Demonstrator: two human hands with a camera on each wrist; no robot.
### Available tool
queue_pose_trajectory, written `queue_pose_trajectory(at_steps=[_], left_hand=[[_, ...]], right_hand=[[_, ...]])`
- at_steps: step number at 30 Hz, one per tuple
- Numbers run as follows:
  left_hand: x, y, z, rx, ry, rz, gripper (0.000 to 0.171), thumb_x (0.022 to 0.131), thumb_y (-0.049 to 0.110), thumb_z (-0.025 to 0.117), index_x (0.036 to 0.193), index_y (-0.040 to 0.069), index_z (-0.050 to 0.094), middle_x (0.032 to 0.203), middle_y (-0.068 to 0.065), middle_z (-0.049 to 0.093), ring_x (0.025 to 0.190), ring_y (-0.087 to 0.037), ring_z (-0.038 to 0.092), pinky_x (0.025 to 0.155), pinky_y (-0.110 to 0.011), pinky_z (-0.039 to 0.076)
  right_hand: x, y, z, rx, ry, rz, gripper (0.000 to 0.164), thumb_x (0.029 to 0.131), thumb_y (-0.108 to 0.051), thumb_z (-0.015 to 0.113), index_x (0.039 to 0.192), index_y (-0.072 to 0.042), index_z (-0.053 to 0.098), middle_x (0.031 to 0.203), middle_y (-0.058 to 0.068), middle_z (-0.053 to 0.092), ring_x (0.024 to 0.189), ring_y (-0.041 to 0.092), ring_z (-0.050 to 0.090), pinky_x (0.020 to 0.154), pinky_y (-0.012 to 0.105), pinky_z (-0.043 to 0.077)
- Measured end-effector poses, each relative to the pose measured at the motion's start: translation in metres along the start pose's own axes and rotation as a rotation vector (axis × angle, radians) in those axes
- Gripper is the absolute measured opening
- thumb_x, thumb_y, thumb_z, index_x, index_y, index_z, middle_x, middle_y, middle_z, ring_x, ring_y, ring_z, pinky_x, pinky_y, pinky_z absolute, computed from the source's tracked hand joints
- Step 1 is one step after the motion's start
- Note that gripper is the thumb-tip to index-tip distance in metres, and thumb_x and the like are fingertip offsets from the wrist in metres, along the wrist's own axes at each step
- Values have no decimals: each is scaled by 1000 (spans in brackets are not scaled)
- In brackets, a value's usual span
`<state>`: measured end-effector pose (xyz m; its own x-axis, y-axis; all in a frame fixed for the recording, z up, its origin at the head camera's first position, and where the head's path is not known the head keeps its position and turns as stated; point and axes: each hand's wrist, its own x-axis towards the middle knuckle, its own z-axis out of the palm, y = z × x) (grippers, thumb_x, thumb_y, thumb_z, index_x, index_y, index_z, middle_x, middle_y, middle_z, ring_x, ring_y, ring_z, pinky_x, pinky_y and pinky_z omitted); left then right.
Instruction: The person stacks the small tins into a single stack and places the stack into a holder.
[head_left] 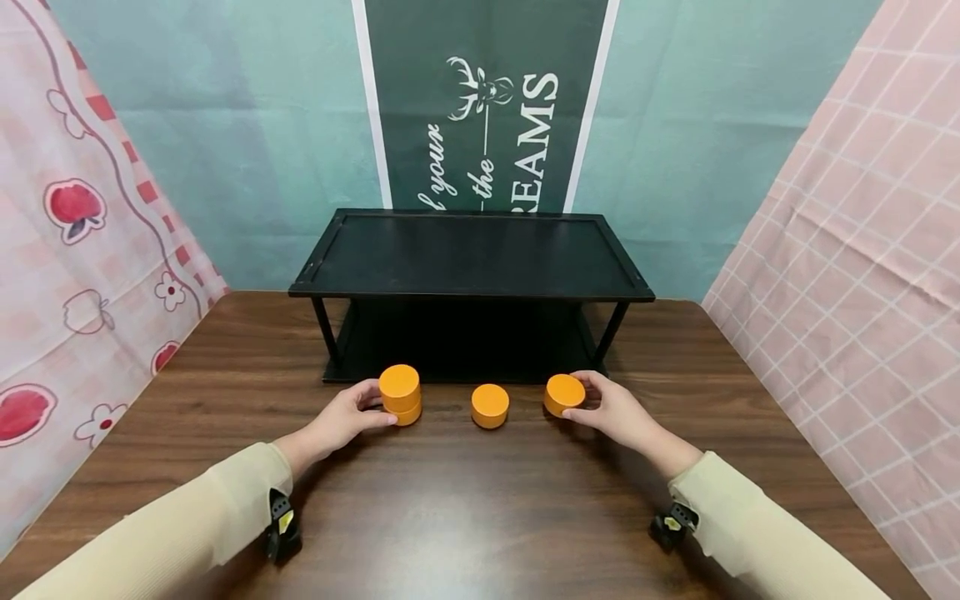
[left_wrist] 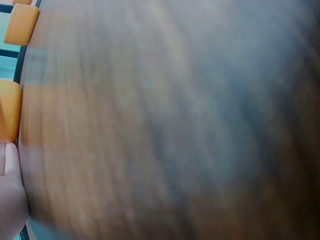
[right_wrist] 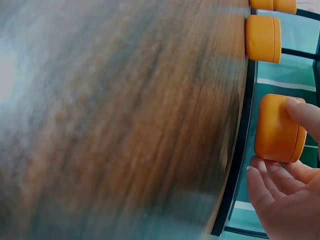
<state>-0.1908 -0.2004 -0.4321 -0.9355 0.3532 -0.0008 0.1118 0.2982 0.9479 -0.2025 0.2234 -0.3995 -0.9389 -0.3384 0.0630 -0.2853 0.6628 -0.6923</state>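
Note:
Two round orange lidded containers stand stacked at the left, the upper one [head_left: 399, 385] resting on the lower one [head_left: 407, 414]. My left hand [head_left: 347, 419] holds the stack from its left side, thumb at the lower container and fingers behind. In the left wrist view, only part of that hand [left_wrist: 11, 200] shows at the edge. My right hand [head_left: 617, 408] grips another orange container [head_left: 562, 395] between thumb and fingers; the right wrist view shows this container [right_wrist: 281, 128] raised off the tabletop. Between the hands, a single orange container [head_left: 490, 406] sits on the table.
A black two-tier rack [head_left: 472, 254] stands behind the containers, its lower shelf [head_left: 465, 342] close to them. The brown wooden table [head_left: 450, 500] stretches forward of it. Teal cloth [head_left: 247, 125] hangs behind, with patterned pink cloths [head_left: 862, 250] at both sides.

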Motion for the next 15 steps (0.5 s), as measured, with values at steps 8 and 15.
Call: queue_pose_trajectory(at_steps=[8, 15], left_hand=[[2, 2, -1, -7, 2, 10, 52, 84, 14, 70, 126, -6, 46, 125, -20, 53, 117, -34, 48, 99, -46, 38], [-1, 2, -1, 3, -5, 14, 53, 85, 15, 69, 128, -6, 45, 126, -21, 52, 118, -34, 47, 100, -47, 37]], right_hand=[[1, -4, -3, 19, 12, -5, 60, 82, -25, 73, 128, 1, 46, 120, 17, 56, 104, 30, 57, 85, 43, 49], [-1, -6, -5, 30, 33, 2, 61, 82, -26, 73, 129, 1, 46, 119, 16, 56, 104, 30, 57, 83, 42, 50]])
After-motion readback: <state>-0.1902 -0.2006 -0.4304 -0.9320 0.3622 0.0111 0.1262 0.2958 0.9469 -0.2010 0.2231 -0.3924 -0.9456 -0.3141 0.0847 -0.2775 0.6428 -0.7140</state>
